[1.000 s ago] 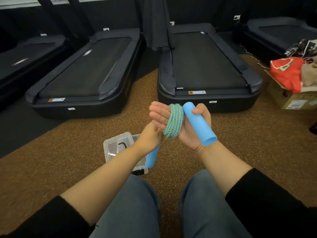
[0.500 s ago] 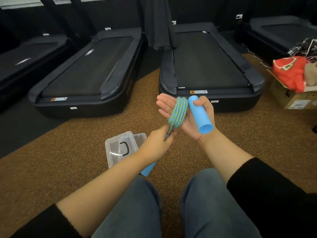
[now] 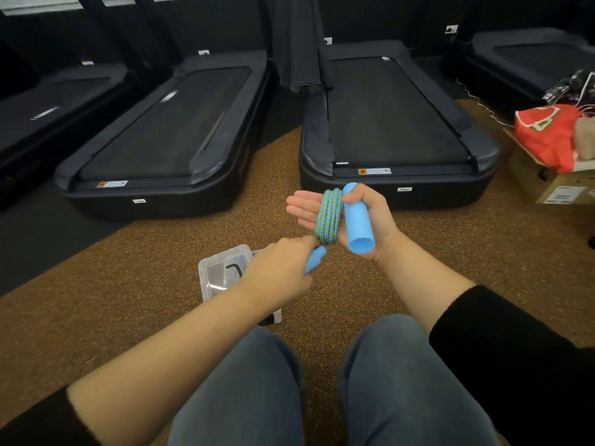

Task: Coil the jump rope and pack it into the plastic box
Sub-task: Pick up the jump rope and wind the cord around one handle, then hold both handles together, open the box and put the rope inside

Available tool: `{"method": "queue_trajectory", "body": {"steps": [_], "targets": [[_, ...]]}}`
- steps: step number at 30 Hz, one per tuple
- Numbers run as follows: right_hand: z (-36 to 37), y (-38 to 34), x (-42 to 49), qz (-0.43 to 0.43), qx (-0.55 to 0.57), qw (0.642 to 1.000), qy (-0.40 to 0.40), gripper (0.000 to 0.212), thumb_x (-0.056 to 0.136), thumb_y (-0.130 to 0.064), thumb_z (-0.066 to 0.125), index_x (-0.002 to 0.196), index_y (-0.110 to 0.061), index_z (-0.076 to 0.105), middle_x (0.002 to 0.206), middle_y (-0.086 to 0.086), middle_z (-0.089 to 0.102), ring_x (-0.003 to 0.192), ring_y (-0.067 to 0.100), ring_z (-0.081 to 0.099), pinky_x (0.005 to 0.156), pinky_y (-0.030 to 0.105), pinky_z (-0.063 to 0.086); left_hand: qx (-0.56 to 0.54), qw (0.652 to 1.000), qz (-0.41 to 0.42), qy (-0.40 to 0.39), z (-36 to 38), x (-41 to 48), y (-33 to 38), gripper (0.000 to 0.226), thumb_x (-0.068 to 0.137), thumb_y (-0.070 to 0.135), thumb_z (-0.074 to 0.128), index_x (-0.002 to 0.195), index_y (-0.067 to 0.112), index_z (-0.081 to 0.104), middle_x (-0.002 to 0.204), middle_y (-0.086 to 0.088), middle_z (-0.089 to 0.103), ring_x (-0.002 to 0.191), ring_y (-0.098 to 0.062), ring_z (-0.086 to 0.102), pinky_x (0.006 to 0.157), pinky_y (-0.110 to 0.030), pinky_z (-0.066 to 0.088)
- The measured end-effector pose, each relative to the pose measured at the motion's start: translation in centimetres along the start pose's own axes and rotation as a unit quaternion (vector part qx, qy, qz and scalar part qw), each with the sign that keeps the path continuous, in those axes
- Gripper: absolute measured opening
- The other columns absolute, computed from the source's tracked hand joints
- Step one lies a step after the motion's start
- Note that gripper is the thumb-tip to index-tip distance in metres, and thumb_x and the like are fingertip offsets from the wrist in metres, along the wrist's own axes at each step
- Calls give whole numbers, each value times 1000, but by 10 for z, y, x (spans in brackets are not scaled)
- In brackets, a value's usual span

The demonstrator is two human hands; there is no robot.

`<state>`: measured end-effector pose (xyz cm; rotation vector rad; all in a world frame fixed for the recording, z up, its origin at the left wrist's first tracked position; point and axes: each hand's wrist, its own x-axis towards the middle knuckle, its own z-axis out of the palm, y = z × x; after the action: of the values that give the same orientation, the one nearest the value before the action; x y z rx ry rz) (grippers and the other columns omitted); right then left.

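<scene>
Jump rope wound round right hand palm, thumb pinning blue handle; left hand grips second handle, coiling judged nearly done. Next: slip coil off intact, lower into plastic box on floor, apparently open.

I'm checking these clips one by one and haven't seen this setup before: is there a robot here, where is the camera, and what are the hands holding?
There is no robot: these are a person's two bare hands, filmed by one wide-angle camera worn on the head, looking forward and down. The right hand has the green-blue rope coiled round its straight fingers, and its thumb clamps one blue handle. The left hand grips the second handle just below the coil. A clear plastic box lies on the speckled brown floor, partly behind the left forearm. Treadmills stand beyond.
</scene>
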<state>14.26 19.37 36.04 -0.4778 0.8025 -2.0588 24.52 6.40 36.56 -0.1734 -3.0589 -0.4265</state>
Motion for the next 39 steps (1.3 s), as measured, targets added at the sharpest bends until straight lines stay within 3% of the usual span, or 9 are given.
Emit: {"method": "queue_trajectory", "body": {"steps": [3, 7, 13, 18, 24, 26, 29, 34, 39], "targets": [[-2, 3, 2, 20, -36, 999, 7, 81, 58, -21, 64, 130, 9, 45, 134, 27, 51, 128, 36, 48, 110, 41, 34, 94, 995, -7, -10, -4, -4, 1, 39, 80, 19, 56, 118, 20, 47, 107, -6, 62, 96, -31, 62, 66, -33, 40], [-6, 5, -1, 34, -65, 997, 26, 84, 51, -19, 71, 127, 8, 48, 129, 27, 55, 123, 36, 53, 108, 40, 38, 50, 998, 4, -47, -13, -8, 3, 41, 77, 13, 59, 116, 17, 49, 110, -7, 60, 97, -27, 60, 75, -39, 49], [-1, 7, -15, 67, -111, 990, 47, 49, 69, -9, 40, 113, -2, 61, 102, 13, 72, 90, 22, 69, 75, 31, 57, -47, 999, 15, -8, -43, -7, 1, 42, 58, 29, 84, 94, 26, 61, 109, 7, 46, 100, -10, 47, 88, -26, 41], [6, 6, -17, 59, -73, 995, 39, 49, 72, -4, 36, 115, 1, 58, 113, 19, 68, 107, 28, 65, 94, 36, 52, -110, 990, 26, 86, -56, -5, -6, 58, 46, 40, 87, 92, 30, 52, 98, 9, 53, 88, 0, 49, 68, -11, 35], [10, 8, -18, 46, -69, 996, -10, 62, 60, -7, 63, 121, -2, 58, 120, 15, 65, 110, 27, 63, 91, 36, 52, -312, 914, 22, 259, -52, -11, -1, 59, 53, 30, 87, 96, 26, 46, 97, 7, 52, 67, -4, 61, 61, -16, 48], [16, 12, -20, 38, -70, 997, 6, 47, 61, -1, 55, 107, -4, 68, 103, 12, 72, 94, 22, 70, 78, 30, 56, -408, 863, 11, 297, -45, -8, 3, 55, 56, 29, 85, 93, 30, 43, 93, 9, 51, 65, -3, 61, 63, -17, 48], [24, 19, -22, 37, -73, 996, 32, 35, 67, 0, 40, 93, -4, 63, 77, 5, 74, 70, 15, 71, 62, 24, 57, -491, 810, -31, 320, -34, 2, 5, 45, 60, 49, 75, 92, 34, 47, 95, 7, 54, 86, -29, 63, 77, -43, 54], [24, 25, -22, 44, -92, 994, 47, 37, 65, -1, 44, 98, -3, 58, 75, 7, 71, 67, 17, 69, 61, 26, 57, -459, 830, -64, 310, -24, 6, 15, 48, 57, 57, 70, 94, 33, 51, 94, 7, 57, 88, -8, 57, 73, -20, 48], [25, 25, -24, 34, -103, 993, 46, 38, 66, -1, 45, 102, -5, 59, 79, 8, 70, 72, 18, 69, 67, 29, 57, -539, 811, -101, 204, -12, 8, 11, 73, 44, 57, 76, 106, 26, 53, 104, 5, 59, 89, -7, 59, 76, -21, 48]]}}
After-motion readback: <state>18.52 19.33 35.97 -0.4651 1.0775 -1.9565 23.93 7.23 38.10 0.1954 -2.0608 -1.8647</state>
